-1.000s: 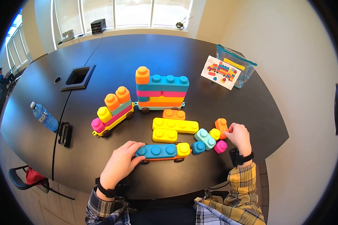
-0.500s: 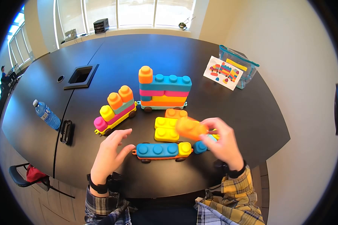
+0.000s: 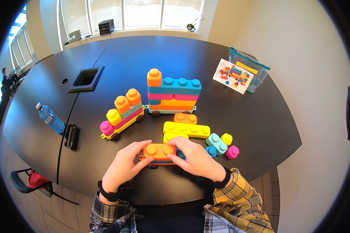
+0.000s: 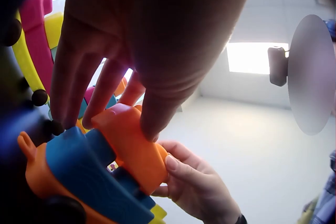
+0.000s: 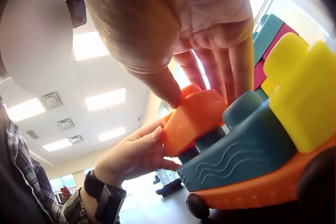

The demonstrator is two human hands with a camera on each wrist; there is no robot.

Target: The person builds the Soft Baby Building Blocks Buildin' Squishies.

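Note:
Both hands hold an orange two-stud block (image 3: 157,152) over the front wagon. My left hand (image 3: 123,163) pinches its left end between thumb and fingers. At the other end, my right hand (image 3: 198,160) grips it the same way. Underneath lies a long blue block (image 5: 236,148) on an orange wheeled base (image 5: 249,195). The block sits over the left-hand studs, tilted, with blue studs showing below it in the left wrist view. A yellow one-stud block (image 5: 310,95) stands on the wagon's right end, hidden behind my right hand in the head view.
Behind stand a yellow-based wagon (image 3: 124,120) and a taller stacked wagon (image 3: 173,95). Loose blocks lie close by: a long yellow block (image 3: 186,129), an orange one (image 3: 185,118), a mint one (image 3: 216,143), a pink one (image 3: 232,152). A picture card (image 3: 232,76) leans on a clear pouch (image 3: 256,79). A bottle (image 3: 50,118) stands left.
My right hand has picked up the orange block from the right and carried it left over the blue block. The left hand has let go of the wagon and now grips the orange block.

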